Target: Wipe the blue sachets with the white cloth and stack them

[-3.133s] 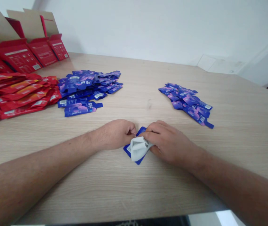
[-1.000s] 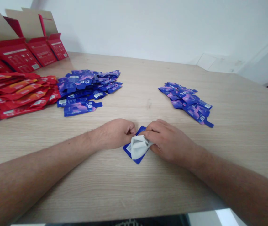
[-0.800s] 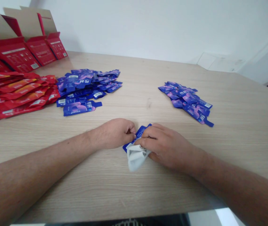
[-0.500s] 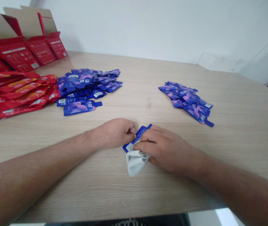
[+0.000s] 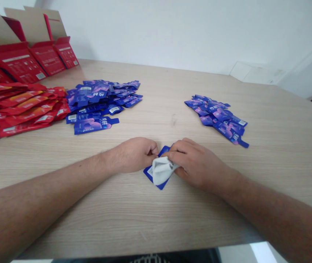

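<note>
A blue spouted pouch lies slantwise on the table in front of me, its barcode corner showing at the lower left. My left hand is closed, fingers curled in, with its tips pinching the pouch's left edge. My right hand grips a bunched white cloth and presses it on the pouch from the right. Cloth and fingers cover much of the pouch's middle.
To the left is a heap of blue pouches, beside red pouches. Open red boxes stand behind them. A smaller pile of blue pouches lies at the right. The wooden table meets a white wall.
My right hand has shifted slightly right, and the cloth has moved up onto the pouch, uncovering its lower corner. My left hand has stayed in place.
</note>
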`<state>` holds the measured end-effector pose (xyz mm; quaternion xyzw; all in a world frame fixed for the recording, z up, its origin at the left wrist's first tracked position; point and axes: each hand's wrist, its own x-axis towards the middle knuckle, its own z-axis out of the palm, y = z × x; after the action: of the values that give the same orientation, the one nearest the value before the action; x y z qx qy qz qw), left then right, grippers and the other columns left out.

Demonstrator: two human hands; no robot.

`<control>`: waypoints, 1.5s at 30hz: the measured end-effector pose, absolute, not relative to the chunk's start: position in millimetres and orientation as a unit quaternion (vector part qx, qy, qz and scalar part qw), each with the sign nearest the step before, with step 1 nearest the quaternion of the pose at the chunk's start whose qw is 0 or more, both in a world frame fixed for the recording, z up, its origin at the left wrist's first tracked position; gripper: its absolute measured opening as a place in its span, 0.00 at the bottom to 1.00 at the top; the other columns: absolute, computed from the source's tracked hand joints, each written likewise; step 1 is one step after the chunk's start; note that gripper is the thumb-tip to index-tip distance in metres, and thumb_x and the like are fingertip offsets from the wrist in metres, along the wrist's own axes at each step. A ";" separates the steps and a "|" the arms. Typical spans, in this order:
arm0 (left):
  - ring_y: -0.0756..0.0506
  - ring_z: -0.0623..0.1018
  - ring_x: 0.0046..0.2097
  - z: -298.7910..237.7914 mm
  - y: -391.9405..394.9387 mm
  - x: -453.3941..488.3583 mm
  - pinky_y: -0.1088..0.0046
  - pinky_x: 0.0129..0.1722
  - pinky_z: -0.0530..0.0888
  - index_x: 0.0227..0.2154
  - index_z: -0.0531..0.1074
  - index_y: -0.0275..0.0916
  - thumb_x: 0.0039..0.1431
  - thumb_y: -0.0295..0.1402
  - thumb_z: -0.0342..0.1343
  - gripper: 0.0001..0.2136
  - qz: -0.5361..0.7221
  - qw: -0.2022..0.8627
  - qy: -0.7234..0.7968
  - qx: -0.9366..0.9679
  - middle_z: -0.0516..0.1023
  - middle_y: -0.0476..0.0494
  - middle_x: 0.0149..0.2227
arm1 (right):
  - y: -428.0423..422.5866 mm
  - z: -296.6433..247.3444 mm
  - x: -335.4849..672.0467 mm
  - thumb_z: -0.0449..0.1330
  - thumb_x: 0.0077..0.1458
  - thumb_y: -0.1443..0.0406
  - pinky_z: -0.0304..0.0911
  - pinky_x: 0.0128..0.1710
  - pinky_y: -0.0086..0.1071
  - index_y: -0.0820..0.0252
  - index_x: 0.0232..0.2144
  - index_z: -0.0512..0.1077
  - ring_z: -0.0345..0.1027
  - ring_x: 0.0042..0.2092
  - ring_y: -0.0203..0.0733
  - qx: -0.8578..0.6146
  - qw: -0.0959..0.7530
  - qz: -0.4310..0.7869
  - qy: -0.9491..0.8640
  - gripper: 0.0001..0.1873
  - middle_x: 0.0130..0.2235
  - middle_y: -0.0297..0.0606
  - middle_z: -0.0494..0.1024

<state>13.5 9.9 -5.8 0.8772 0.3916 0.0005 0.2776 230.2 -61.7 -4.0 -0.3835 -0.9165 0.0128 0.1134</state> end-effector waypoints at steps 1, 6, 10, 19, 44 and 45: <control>0.51 0.71 0.28 -5.4 9.7 13.6 0.76 0.25 0.59 0.31 0.75 0.42 0.56 0.37 0.51 0.09 0.001 0.278 0.391 0.877 0.76 0.53 0.26 | -61.2 -3.9 230.5 0.59 0.57 0.70 0.62 0.47 0.40 0.59 0.42 0.73 0.62 0.45 0.46 -0.392 0.115 0.012 -0.913 0.10 0.42 0.41 0.71; 0.51 0.72 0.28 -6.2 9.5 13.6 0.76 0.26 0.60 0.30 0.75 0.42 0.55 0.35 0.51 0.08 0.009 0.276 0.388 0.879 0.76 0.53 0.25 | -64.4 -3.7 227.6 0.58 0.59 0.69 0.60 0.51 0.40 0.58 0.45 0.73 0.63 0.46 0.46 -0.342 0.108 0.016 -0.933 0.12 0.43 0.41 0.72; 0.51 0.71 0.27 -6.6 9.1 13.4 0.75 0.25 0.60 0.30 0.75 0.42 0.55 0.37 0.51 0.08 0.010 0.277 0.393 0.877 0.76 0.53 0.25 | -62.9 -4.3 229.0 0.59 0.57 0.69 0.62 0.48 0.40 0.59 0.44 0.73 0.62 0.45 0.46 -0.384 0.112 0.014 -0.916 0.11 0.42 0.41 0.71; 0.51 0.72 0.27 -8.2 10.3 12.7 0.76 0.25 0.60 0.30 0.75 0.43 0.55 0.37 0.51 0.08 0.012 0.284 0.395 0.874 0.76 0.53 0.25 | -61.4 -5.5 228.0 0.59 0.56 0.70 0.62 0.48 0.40 0.59 0.44 0.73 0.63 0.45 0.46 -0.377 0.115 0.014 -0.919 0.12 0.42 0.41 0.72; 0.51 0.71 0.28 -5.8 9.2 13.1 0.75 0.26 0.60 0.31 0.75 0.42 0.56 0.37 0.51 0.09 0.010 0.288 0.392 0.874 0.77 0.53 0.26 | -63.1 -3.0 228.1 0.59 0.56 0.69 0.61 0.47 0.40 0.60 0.41 0.73 0.62 0.44 0.46 -0.400 0.110 0.005 -0.910 0.09 0.41 0.42 0.71; 0.51 0.72 0.28 -5.6 9.2 13.0 0.75 0.26 0.60 0.31 0.75 0.42 0.56 0.36 0.51 0.09 0.009 0.287 0.389 0.875 0.77 0.53 0.26 | -63.4 -3.2 228.0 0.59 0.57 0.69 0.61 0.47 0.40 0.59 0.42 0.73 0.62 0.44 0.46 -0.388 0.109 0.007 -0.915 0.09 0.41 0.41 0.71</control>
<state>13.0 9.2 -5.6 0.8754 0.3890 0.0090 0.2866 228.0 -63.4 -3.2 -0.3877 -0.9152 0.0068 0.1095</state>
